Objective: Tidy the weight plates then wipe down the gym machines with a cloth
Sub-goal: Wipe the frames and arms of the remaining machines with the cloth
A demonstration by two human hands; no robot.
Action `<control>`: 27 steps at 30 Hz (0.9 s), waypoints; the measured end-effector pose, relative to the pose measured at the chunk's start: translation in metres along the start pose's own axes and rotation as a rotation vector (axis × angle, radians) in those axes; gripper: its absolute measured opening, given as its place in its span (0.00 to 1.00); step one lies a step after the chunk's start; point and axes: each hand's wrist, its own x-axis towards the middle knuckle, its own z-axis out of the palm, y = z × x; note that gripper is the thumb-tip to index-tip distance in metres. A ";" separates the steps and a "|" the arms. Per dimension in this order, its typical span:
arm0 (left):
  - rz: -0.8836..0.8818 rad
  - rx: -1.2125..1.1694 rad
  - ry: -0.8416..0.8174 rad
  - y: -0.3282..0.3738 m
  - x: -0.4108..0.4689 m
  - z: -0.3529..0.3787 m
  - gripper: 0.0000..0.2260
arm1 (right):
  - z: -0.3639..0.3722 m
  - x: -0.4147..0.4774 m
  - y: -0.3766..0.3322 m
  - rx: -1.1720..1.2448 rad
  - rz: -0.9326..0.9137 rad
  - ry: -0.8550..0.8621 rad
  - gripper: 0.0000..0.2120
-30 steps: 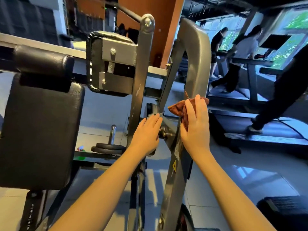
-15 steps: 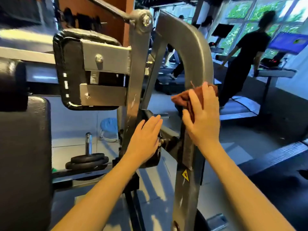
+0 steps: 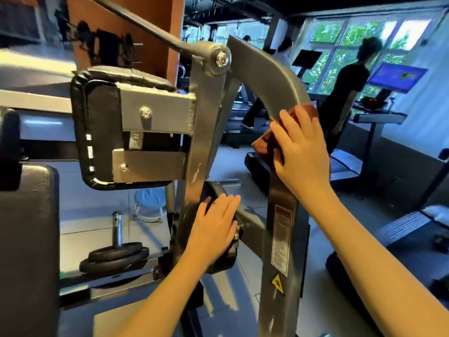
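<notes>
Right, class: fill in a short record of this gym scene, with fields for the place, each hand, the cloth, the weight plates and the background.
Place: gym, at a grey steel weight machine
Right hand: flat, pressing the cloth against the machine's curved arm
Left hand: flat on a black round part at the pivot
Cloth: brown, bunched under the right hand
Weight plates: black, stacked on a peg, low left
Background: person in black on a treadmill

1 head-worn wide-angle view, facing forward and slightly down. Very close on the grey machine frame point(image 3: 269, 76); treadmills point(image 3: 345, 171) and windows point(image 3: 340, 45) sit well behind, right.
</notes>
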 end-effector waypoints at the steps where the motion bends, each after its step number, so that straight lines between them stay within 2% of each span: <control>1: -0.012 -0.005 -0.003 0.000 0.000 0.002 0.24 | 0.000 -0.012 -0.001 -0.031 -0.046 -0.032 0.23; 4: -0.023 -0.027 -0.012 0.000 0.000 0.006 0.24 | -0.005 -0.029 -0.001 -0.125 -0.147 -0.110 0.22; 8: -0.023 -0.059 0.009 0.001 0.000 0.007 0.25 | -0.006 0.014 0.003 -0.199 -0.115 -0.087 0.16; 11: -0.014 -0.094 0.042 0.001 0.001 0.005 0.28 | -0.005 0.036 0.007 -0.241 -0.069 -0.079 0.17; 13: -0.038 -0.118 0.035 0.001 0.001 0.004 0.31 | -0.009 0.023 0.003 -0.253 -0.101 -0.151 0.20; 15: -0.052 -0.113 0.018 0.002 0.001 0.004 0.31 | -0.014 -0.001 -0.003 -0.257 -0.162 -0.243 0.26; 17: -0.062 -0.115 0.004 0.002 0.002 0.006 0.29 | -0.017 -0.018 -0.005 -0.246 -0.207 -0.293 0.26; 22: -0.083 -0.129 -0.003 0.003 0.001 0.007 0.29 | -0.010 0.010 0.002 -0.228 -0.140 -0.192 0.15; 25: -0.082 -0.137 0.014 0.003 0.002 0.008 0.29 | -0.011 0.020 0.000 -0.198 -0.056 -0.159 0.18; 27: -0.079 -0.154 0.027 0.003 0.001 0.007 0.28 | -0.014 0.000 -0.006 -0.206 -0.079 -0.207 0.22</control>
